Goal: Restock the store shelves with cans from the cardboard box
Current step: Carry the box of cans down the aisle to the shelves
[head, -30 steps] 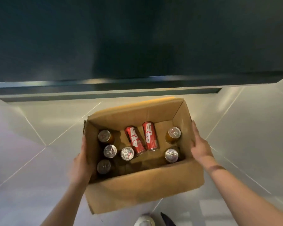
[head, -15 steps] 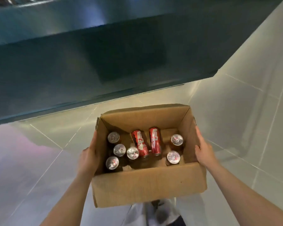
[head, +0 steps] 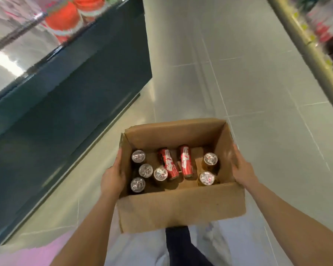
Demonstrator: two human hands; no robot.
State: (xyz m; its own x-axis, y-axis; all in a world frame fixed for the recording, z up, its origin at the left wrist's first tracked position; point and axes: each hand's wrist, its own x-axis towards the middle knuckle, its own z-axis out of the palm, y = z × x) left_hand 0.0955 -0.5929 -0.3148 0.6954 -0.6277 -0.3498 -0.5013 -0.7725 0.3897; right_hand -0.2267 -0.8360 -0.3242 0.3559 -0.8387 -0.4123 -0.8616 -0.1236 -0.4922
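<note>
Since a second ago, view swung from dark cabinet [head: 69, 104] to aisle | cardboard box [head: 181, 208] carried between both hands, level so cans [head: 145, 170] stay put | left hand [head: 112, 178], right hand [head: 242, 170]: fingers straight, flat on side walls | shelves [head: 315, 33] ahead right.

I see a matt brown cardboard box [head: 181, 210], cans with shiny metal tops [head: 138, 156], two glossy red cans [head: 186, 161], and smooth, faintly reflective floor tiles [head: 258, 93].
</note>
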